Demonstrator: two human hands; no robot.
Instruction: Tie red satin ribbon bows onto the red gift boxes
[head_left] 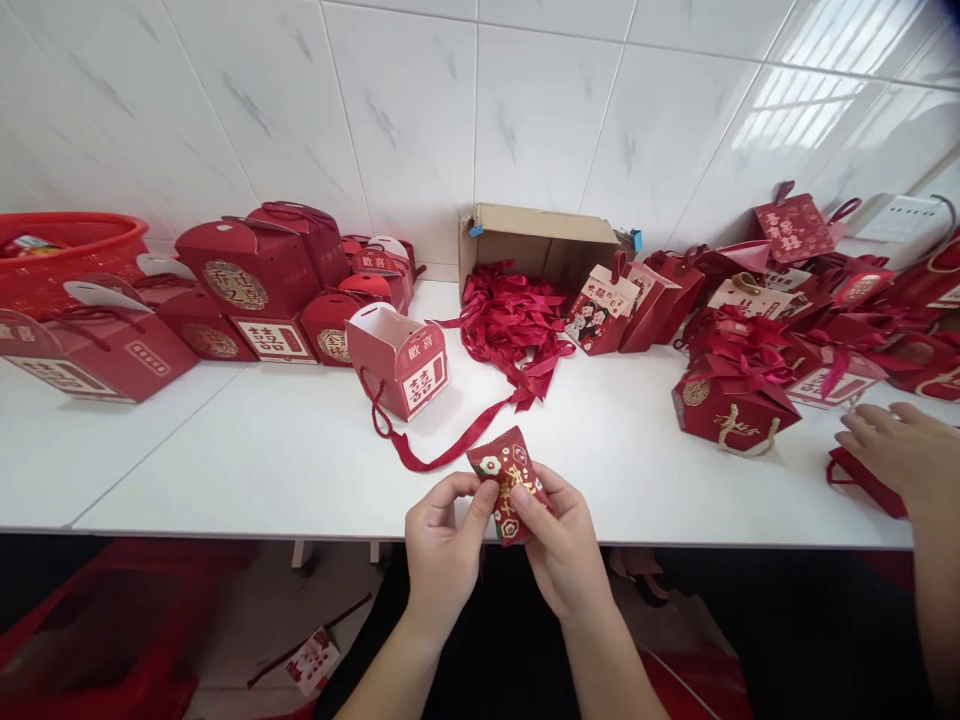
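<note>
Between both my hands is a small red candy packet (517,455) with gold lettering and pale flowers, held at the table's front edge. My left hand (450,535) pinches its left side between thumb and fingers. On its right side, my right hand (559,535) grips it with the thumb across the front. Just beyond, to the left, a red gift box (399,365) stands with its top open and a cord handle hanging down. A red ribbon (442,458) curves across the white table (247,460) between that box and the packet.
A cardboard box (544,225) on its side spills a heap of red ribbons (514,330). Red gift boxes (240,270) are stacked at left beside a red plastic basket (90,235). More gift bags (604,310) crowd the right, where another person's hand (896,450) rests near a small red box (866,482).
</note>
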